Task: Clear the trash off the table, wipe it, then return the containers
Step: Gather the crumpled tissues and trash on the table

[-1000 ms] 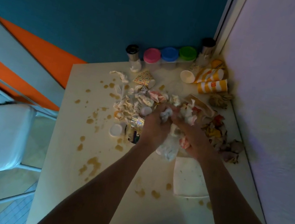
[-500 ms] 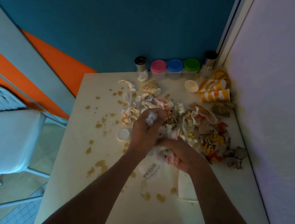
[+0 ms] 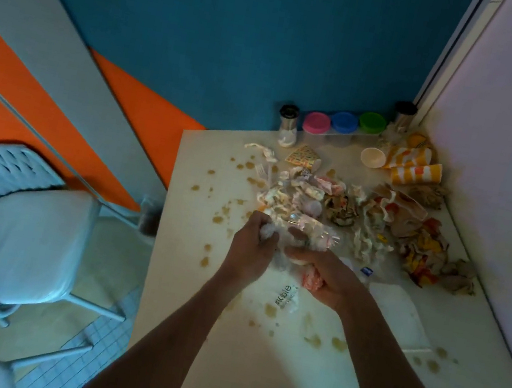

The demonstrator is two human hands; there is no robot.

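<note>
Hands: two, both over the near edge of the trash heap. The left hand [image 3: 251, 244] has its fingers curled round a wad of white crumpled paper [image 3: 268, 232]. The right hand [image 3: 325, 276] is curled round a pink-and-white crumpled wad [image 3: 313, 279], and a thin plastic bag [image 3: 284, 296] with dark lettering hangs beneath and between the two hands.
Surface: one pale surface [image 3: 184, 283], set into the corner of the walls and flecked with many brown spill marks.
Trash: one loose heap [image 3: 347, 210] of crumpled wrappers and napkins across the far half of the surface; the pieces are too tangled to count, perhaps some dozens.
Cups: two orange-striped paper cups [image 3: 417, 176] lying on their sides, plus one small plain cup [image 3: 373, 157], near the far right corner.
Containers: three tubs in a row against the blue wall, lidded pink [image 3: 316, 124], blue [image 3: 344, 122] and green [image 3: 372, 122].
Shakers: two dark-capped shakers, one [image 3: 287, 124] left of the tubs, one [image 3: 405, 112] right of them.
Fork: one clear plastic fork [image 3: 263, 173] at the heap's left edge.
Napkin: one flat white napkin [image 3: 398, 311] beside the right forearm.
Chairs: one white chair [image 3: 11, 233] left of the surface; part of a second at the lower edge.
Change from the earlier frame: the hands have drawn nearer the body, the left hand no longer among the heap, and more of the bag's lettering shows.
</note>
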